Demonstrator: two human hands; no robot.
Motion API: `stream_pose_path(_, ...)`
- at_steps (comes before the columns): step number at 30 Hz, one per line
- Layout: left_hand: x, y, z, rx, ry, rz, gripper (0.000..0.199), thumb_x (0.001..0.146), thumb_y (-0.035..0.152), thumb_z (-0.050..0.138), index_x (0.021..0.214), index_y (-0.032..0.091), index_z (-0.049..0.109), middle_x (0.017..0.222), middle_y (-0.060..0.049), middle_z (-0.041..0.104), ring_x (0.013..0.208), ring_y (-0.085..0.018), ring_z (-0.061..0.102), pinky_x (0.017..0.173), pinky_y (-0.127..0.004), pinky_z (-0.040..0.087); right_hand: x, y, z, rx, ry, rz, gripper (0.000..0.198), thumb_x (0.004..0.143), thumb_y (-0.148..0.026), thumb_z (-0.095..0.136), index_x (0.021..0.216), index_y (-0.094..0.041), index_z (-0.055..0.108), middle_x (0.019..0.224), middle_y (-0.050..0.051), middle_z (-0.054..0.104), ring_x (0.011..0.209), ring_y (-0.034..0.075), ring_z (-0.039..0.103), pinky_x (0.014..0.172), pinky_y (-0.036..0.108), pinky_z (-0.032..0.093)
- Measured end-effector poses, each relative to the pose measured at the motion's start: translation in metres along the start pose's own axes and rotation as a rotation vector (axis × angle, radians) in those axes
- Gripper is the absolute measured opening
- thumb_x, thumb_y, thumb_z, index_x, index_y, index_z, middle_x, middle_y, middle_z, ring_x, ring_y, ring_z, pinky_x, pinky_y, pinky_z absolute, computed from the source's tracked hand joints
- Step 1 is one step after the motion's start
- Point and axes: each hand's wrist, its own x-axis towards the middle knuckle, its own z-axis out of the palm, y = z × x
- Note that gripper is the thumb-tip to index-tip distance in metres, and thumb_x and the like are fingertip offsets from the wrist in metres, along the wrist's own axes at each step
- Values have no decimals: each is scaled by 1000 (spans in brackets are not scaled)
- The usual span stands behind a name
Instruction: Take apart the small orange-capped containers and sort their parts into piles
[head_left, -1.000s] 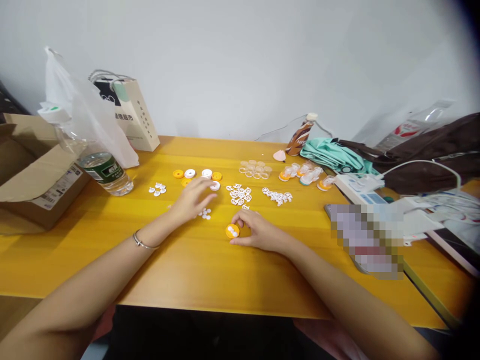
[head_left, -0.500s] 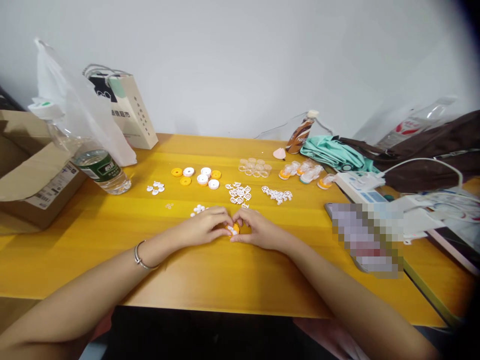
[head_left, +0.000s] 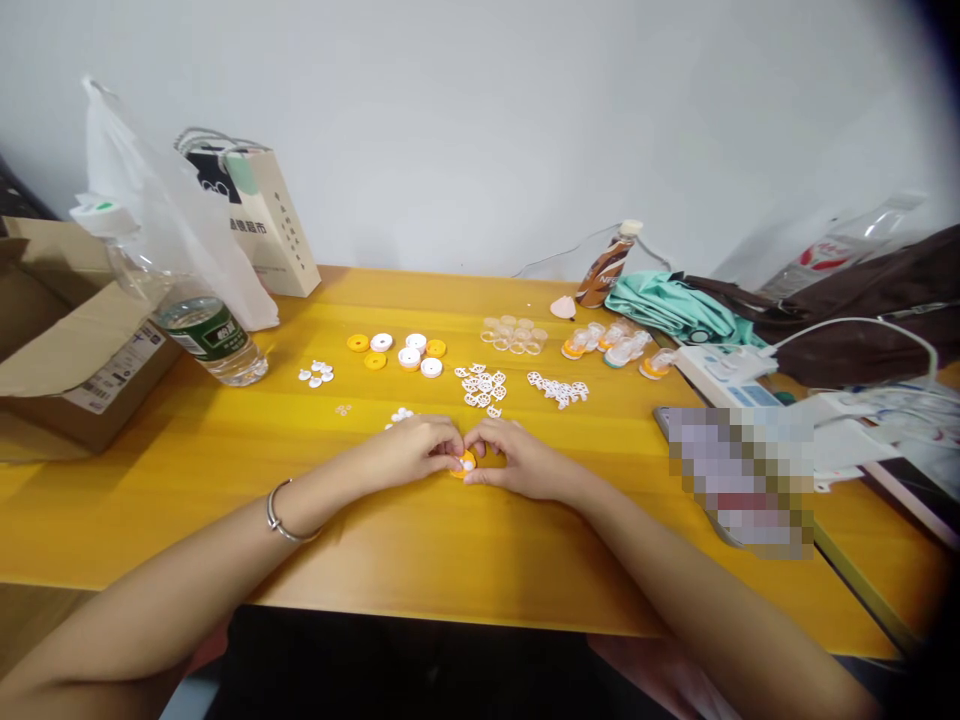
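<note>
At the middle of the table, my left hand point(head_left: 420, 447) pinches an orange round plastic piece point(head_left: 466, 467) with white parts inside it. My right hand point(head_left: 521, 460) curls round the other side of the same piece, thumb and forefinger at its rim. Fingers cover part of the piece. Just behind my left hand lie small white pieces point(head_left: 402, 415), partly hidden. Beyond both hands are white spoked wheel-like pieces point(head_left: 480, 386) and a heap of smaller white cut-out parts point(head_left: 559, 388). Orange and white round discs point(head_left: 410, 357) lie farther back to the left.
Clear plastic cups point(head_left: 514, 335) and assembled orange-and-clear pieces point(head_left: 606, 345) lie behind. At left stand a water bottle point(head_left: 206, 335) and a cardboard box point(head_left: 90, 370). To the right are a phone point(head_left: 739, 480), a power strip point(head_left: 720, 375) and a teal folded cloth point(head_left: 679, 310).
Both hands stay around the orange piece, with only slight finger movement; the white parts in it look a little different. The whole view has shifted slightly.
</note>
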Motion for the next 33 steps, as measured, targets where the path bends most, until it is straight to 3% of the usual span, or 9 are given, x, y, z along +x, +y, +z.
stream_pose_path(7, 1, -3, 4, 86, 62, 64, 11, 79, 21, 56, 71, 15, 61, 71, 0, 60, 61, -9, 53, 58, -19, 37, 1, 1, 0, -3, 4, -9, 26, 75, -37, 66, 94, -21, 59, 85, 1, 58, 83, 15, 52, 79, 29, 38)
stream_pose_path(15, 1, -1, 8, 111, 74, 7, 4, 72, 17, 59, 75, 15, 60, 67, 0, 60, 59, -10, 53, 55, -19, 35, 1, 1, 1, -9, 15, -17, 25, 75, -36, 65, 94, -20, 58, 84, 1, 57, 81, 15, 52, 77, 29, 39)
stream_pose_path(22, 0, -2, 8, 133, 88, 51, 5, 74, 15, 56, 75, 15, 61, 69, 0, 61, 60, -9, 52, 58, -20, 37, 1, -1, 0, -2, 24, -16, 24, 75, -35, 65, 93, -20, 59, 82, 1, 58, 80, 15, 52, 77, 29, 39)
stream_pose_path(29, 4, -4, -2, -4, -6, 10, 12, 79, 26, 59, 79, 15, 66, 74, -2, 66, 63, -10, 57, 58, -19, 40, 1, 0, 1, -8, 26, -11, 24, 74, -36, 66, 92, -21, 59, 82, 1, 58, 80, 15, 52, 77, 28, 39)
stream_pose_path(33, 12, -5, -3, 57, -34, -12, 7, 77, 21, 61, 79, 17, 68, 75, -3, 69, 64, -12, 61, 61, -21, 42, 0, 0, 1, -9, 29, -22, 23, 75, -36, 65, 92, -21, 59, 82, 1, 57, 80, 14, 52, 76, 28, 38)
